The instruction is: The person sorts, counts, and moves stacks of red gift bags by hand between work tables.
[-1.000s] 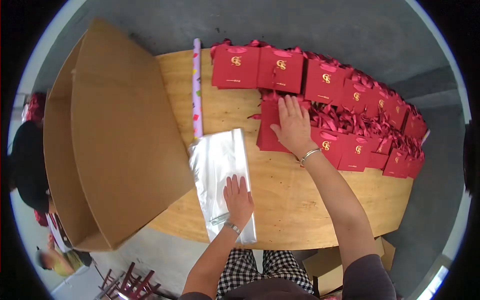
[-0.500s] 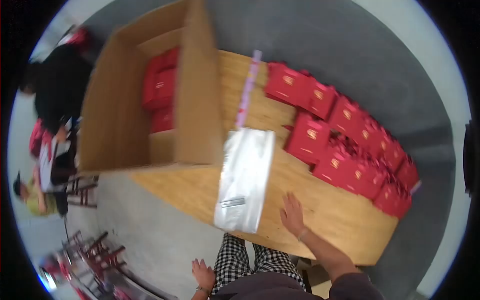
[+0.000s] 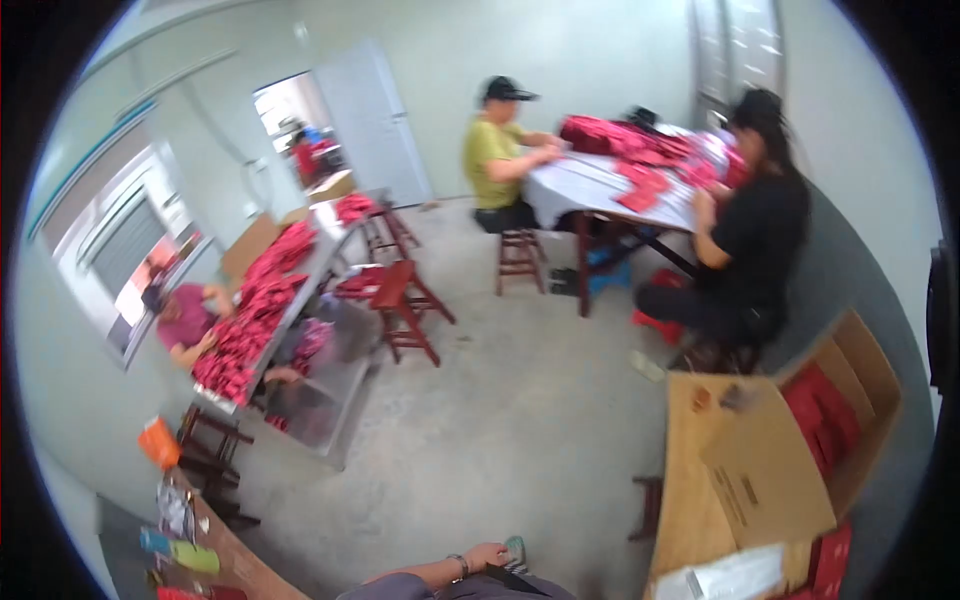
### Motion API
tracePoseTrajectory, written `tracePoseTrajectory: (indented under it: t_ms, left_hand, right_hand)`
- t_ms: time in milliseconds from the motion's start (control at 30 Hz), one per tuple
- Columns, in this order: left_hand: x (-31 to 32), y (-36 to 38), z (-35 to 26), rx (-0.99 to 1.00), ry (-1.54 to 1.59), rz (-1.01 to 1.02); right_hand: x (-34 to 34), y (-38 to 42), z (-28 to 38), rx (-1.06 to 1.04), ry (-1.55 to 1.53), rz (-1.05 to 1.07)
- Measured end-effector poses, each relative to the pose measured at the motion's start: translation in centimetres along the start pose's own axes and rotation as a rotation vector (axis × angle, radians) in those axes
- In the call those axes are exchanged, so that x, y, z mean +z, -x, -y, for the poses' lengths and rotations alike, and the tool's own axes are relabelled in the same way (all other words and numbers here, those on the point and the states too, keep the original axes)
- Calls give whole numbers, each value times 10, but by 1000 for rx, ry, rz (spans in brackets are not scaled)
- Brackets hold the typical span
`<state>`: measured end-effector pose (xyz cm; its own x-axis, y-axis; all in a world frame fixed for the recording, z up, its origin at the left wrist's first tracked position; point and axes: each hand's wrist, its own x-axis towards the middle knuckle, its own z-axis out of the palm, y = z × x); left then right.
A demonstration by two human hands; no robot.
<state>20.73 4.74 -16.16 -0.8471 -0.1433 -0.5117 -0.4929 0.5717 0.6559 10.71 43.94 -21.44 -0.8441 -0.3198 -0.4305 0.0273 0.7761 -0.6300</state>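
Observation:
At the bottom middle of the view is my left hand [image 3: 488, 556], held in front of my body with a bracelet on the wrist. Its fingers are small and blurred, and no held object shows. A striped patch, perhaps my shoe, appears just beyond it. My right hand is out of view. At the lower right, an open cardboard box [image 3: 770, 480] with red bags [image 3: 822, 415] inside stands on a wooden table [image 3: 690, 440]. A silvery-white packet [image 3: 735, 575] lies by the box on that table, apart from my hand.
Two people sit at a cloth-covered table [image 3: 570, 185] with red items on it. Another person sits at the left beside a metal table heaped with red pieces [image 3: 265, 320]. Wooden stools [image 3: 398, 290] stand on the concrete floor [image 3: 470, 400]. A side table [image 3: 240, 560] holds bottles.
My view has swung left and up from the wooden table to the room. The box and packet now appear at the lower right. My right hand has left the view.

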Motion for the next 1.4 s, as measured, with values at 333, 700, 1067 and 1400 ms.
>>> tracePoseTrajectory:
  t_ms: [333,700,1067,1400]
  left_hand:
    - [-137,77,150,-668,388,-838]
    - [-207,50,211,-787,851,-1015]
    - [-355,41,292,-813,1383,-1464]
    - [-585,62,384,-617,1678,-1496]
  right_hand:
    - [64,-211,312,-446,293,350]
    - [128,-391,354,-340,902,695]
    - [328,-526,816,-1183,1008,596]
    - [567,-441,1151,-1265,338,676]
